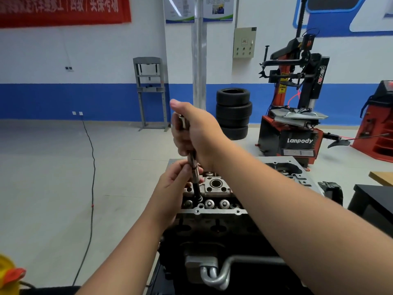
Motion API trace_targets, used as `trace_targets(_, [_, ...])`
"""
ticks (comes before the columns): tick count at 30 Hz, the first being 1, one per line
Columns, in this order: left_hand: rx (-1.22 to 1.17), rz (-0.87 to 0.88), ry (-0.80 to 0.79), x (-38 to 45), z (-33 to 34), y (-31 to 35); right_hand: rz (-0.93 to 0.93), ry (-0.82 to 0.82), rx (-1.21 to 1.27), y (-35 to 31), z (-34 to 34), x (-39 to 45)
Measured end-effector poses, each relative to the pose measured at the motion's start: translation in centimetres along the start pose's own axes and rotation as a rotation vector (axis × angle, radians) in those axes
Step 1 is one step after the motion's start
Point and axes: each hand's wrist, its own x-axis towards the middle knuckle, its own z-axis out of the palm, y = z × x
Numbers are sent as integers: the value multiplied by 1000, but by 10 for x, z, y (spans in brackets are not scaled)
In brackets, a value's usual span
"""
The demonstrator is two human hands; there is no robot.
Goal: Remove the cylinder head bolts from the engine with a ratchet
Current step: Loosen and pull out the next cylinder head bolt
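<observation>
Both bare forearms reach forward from the lower edge of the view and converge near the centre. The right hand [194,133] is the higher one, its forearm crossing up from the lower right; the back of the hand faces the camera, the fingers curled into a fist round a tool handle, the thumb raised on top. The left hand [173,184] sits just below it, wrist bent slightly, fingertips and thumb pinching the shaft that comes down out of the right fist.

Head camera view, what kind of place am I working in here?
Likely an auto repair training workshop: a tire changer, stacked tires and a hydraulic press frame stand behind the engine.
</observation>
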Motion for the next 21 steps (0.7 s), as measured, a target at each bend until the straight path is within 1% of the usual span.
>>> trace_targets(1, [20, -7, -22, 0, 0, 1, 19, -38, 22, -1, -4, -1])
trace_targets(2, [46, -9, -32, 0, 0, 0, 20, -22, 28, -1, -5, -1])
trace_targets(4, [69, 16, -8, 0, 3, 1, -32, 120, -39, 4, -1, -3])
trace_targets(6, [68, 49, 46, 0, 6, 3, -106, 278, -164, 11, 8, -7])
trace_targets(8, [69, 53, 81, 1, 7, 1, -157, 340, -213, 19, 16, -8])
trace_targets(10, [90, 52, 90, 2, 6, 1, -173, 325, -193, 21, 18, -8])
trace_targets(14, [59, 26, 1, -1, 2, 1, -97, 194, -37, 15, 8, -5])
trace_targets(18, [76, -9, -54, -2, -1, 0, -42, 104, -36, 13, 1, -4])
trace_targets(21, [79, 9, -31, -2, 1, 2, -49, 81, -11, 14, -1, -5])
